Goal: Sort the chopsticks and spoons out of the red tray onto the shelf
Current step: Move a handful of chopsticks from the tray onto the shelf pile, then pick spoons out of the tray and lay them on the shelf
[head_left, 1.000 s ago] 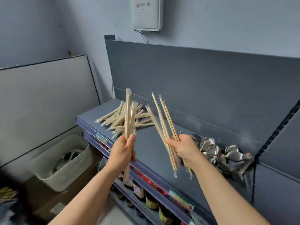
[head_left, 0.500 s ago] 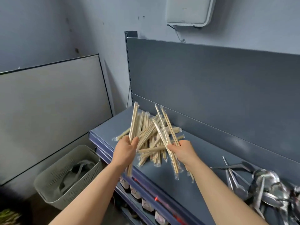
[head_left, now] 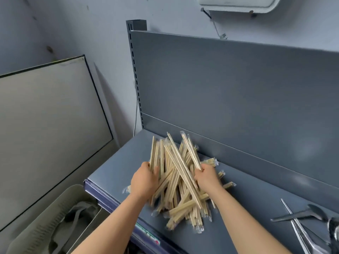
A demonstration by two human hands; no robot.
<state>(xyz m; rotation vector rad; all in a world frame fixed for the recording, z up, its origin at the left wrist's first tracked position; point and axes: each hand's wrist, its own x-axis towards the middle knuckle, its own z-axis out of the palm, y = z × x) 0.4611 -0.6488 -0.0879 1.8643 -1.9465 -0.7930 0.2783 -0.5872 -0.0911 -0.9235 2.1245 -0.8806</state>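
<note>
The left hand (head_left: pixel 145 180) and right hand (head_left: pixel 206 177) each gripped wrapped chopsticks (head_left: pixel 190 151) over the pile (head_left: pixel 183 211) on the shelf (head_left: pixel 256 208); its near-edge label (head_left: pixel 148 233) was blurred beyond reading.

The backs of the left hand (head_left: pixel 145 180) and right hand (head_left: pixel 207 178) hide most of their fingers, so how many chopsticks (head_left: pixel 176 180) each grips cannot be told. The hands also cover the middle of the pile. The spoons (head_left: pixel 316 210) are blurred and cut off by the right edge. The white box (head_left: pixel 236 3) on the wall is cut by the top edge. The basket (head_left: pixel 40 224) runs out at the bottom, and its dark contents are unclear. The label (head_left: pixel 147 235) on the shelf (head_left: pixel 113 173) front is too blurred to read.
</note>
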